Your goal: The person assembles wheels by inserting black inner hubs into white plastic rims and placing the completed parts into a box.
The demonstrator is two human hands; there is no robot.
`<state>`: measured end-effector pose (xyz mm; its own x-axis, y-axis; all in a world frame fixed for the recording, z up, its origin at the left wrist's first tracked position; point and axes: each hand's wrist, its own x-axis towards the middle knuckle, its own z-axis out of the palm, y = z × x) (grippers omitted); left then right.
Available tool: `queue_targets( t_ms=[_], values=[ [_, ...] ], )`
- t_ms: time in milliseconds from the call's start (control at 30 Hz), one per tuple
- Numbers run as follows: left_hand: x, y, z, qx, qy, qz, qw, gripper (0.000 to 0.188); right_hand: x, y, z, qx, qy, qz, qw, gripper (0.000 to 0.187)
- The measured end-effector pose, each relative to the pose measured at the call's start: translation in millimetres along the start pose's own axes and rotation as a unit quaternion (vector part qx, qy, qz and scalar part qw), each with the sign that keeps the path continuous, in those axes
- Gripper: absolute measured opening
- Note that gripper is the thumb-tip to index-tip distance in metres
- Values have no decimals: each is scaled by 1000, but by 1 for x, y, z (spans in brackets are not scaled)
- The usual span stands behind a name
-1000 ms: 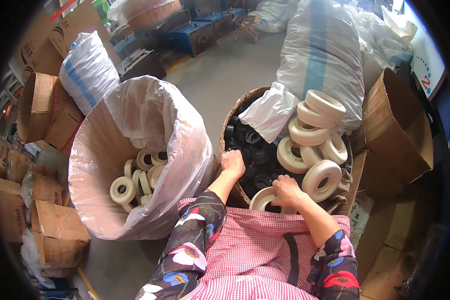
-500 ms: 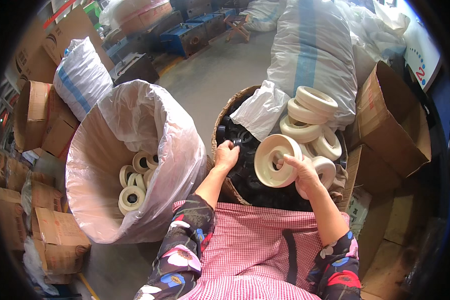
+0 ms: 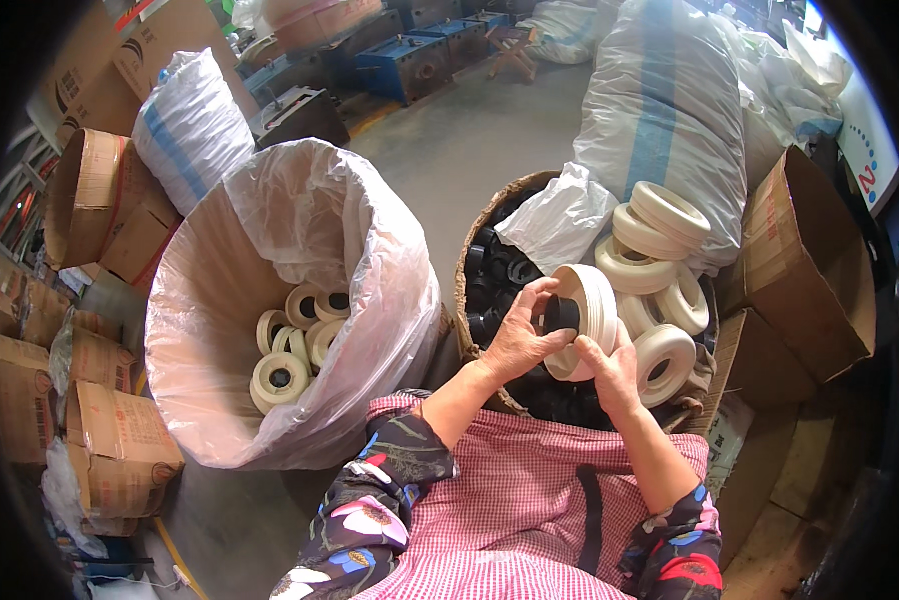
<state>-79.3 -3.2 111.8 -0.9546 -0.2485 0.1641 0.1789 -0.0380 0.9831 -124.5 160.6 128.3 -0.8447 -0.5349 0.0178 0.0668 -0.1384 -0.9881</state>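
Note:
A cream plastic ring (image 3: pixel 598 308) stands tilted on edge above a carton (image 3: pixel 467 262) full of black plastic pieces (image 3: pixel 485 295). My right hand (image 3: pixel 616 375) grips its lower right rim. Between the thumb and fingers of my left hand (image 3: pixel 518 345) is a short black ring (image 3: pixel 562 315), held against the cream ring's middle. Whether the black ring sits inside the opening, I cannot tell. Several more cream rings (image 3: pixel 667 362) are heaped on the carton's right side, close beyond my right hand.
To the left stands a large bin lined with clear plastic (image 3: pixel 195 390), holding several cream rings with black centres (image 3: pixel 280 378). A tall white sack (image 3: pixel 690 120) rises behind the carton. Open cardboard boxes (image 3: pixel 805 255) stand at right, and more boxes (image 3: pixel 120 435) at far left.
My left hand has come up from the black pieces with a black ring and brought it to the cream ring. The cream ring has turned edge-on. The whole view has shifted slightly.

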Motion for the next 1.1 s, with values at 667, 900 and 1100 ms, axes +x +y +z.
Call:
queue_targets(
  t_ms=[667, 900, 1100],
  values=[
    [10, 15, -12, -193, -81, -259, 943, 56, -3, 0, 1, -203, -62, -170, 962, 87],
    [8, 11, -15, -45, -129, -184, 973, 61, 18, -1, -13, 12, -73, 85, 994, 72],
    [9, 16, -17, -155, -177, -262, 936, 65, 42, 10, -47, -148, -107, 340, 922, 73]
  ],
)
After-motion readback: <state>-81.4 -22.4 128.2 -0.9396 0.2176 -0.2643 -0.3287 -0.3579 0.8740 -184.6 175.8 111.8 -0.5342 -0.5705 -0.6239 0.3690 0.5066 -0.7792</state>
